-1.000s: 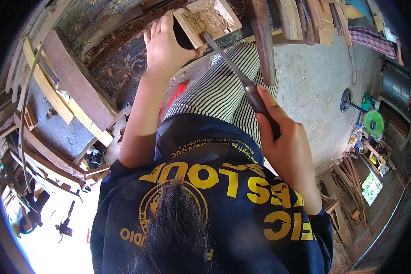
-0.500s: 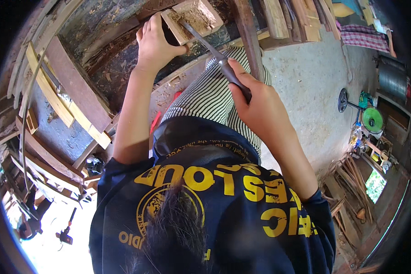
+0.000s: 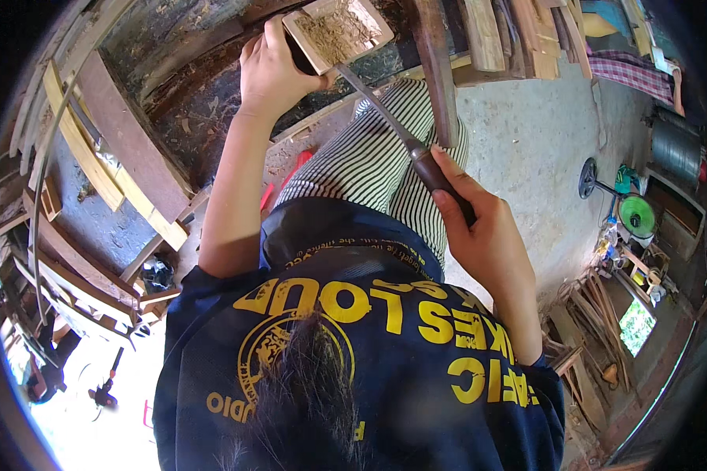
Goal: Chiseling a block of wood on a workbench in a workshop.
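Note:
A pale hollowed wooden block (image 3: 379,39), box-like with shavings in its hollow, rests at the top of the view on a dark bench (image 3: 204,129). My left hand (image 3: 279,74) grips its left side, the thumb stretched along the near corner and the fingers up the side. In my right hand (image 3: 479,224) is a chisel (image 3: 385,112) with a long metal blade and a dark handle, fingers wrapped round the handle. The blade slants up and left, its tip at the block's near edge beside my left thumb; whether it touches the wood I cannot tell.
A dark wooden post (image 3: 434,71) stands right of the block, near my striped-clothed legs (image 3: 361,165). Wooden boards (image 3: 126,141) lie at the left, and more pieces (image 3: 483,35) line the upper right. A green fan (image 3: 636,216) stands far right.
My right hand has drawn the chisel back toward me and to the right, so its tip has left the hollow for the near edge. The left hand keeps hold of the block, which shifts slightly.

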`<state>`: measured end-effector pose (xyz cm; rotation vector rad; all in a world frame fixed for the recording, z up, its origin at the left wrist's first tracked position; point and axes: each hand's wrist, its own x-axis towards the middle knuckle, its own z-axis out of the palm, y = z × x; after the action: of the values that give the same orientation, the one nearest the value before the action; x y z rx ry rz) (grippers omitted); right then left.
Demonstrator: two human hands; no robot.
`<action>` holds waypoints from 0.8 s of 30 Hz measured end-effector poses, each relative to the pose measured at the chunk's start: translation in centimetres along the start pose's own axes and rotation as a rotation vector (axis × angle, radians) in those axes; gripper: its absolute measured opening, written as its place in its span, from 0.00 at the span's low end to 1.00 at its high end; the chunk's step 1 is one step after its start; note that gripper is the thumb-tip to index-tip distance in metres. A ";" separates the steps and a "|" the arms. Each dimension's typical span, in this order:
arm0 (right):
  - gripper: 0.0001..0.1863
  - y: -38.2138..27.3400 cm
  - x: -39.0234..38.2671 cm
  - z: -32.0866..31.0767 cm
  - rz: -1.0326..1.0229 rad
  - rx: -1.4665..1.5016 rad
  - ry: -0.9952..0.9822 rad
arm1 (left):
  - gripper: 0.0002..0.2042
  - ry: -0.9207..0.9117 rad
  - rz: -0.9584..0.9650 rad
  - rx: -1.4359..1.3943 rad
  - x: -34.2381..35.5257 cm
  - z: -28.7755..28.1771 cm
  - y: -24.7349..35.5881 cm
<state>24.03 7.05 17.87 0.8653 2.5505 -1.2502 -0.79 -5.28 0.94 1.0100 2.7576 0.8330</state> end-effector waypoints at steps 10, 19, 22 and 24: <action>0.23 -0.8 3.1 3.0 -0.015 -0.095 0.041 | 0.48 0.049 0.039 -0.006 -0.2 0.3 0.0; 0.23 -0.1 2.9 2.0 -0.025 0.058 0.037 | 0.43 0.067 -0.048 -0.015 0.2 0.5 -0.1; 0.23 -0.8 1.3 0.1 0.141 -0.001 -0.077 | 0.43 0.016 -0.108 0.058 0.4 -0.5 1.0; 0.24 -1.5 1.2 -0.2 0.207 -0.015 -0.080 | 0.44 0.009 -0.119 0.012 0.4 -0.3 0.7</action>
<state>22.23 7.00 18.49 1.0241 2.3372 -1.1767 -0.73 -4.71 1.59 0.8361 2.8009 0.8072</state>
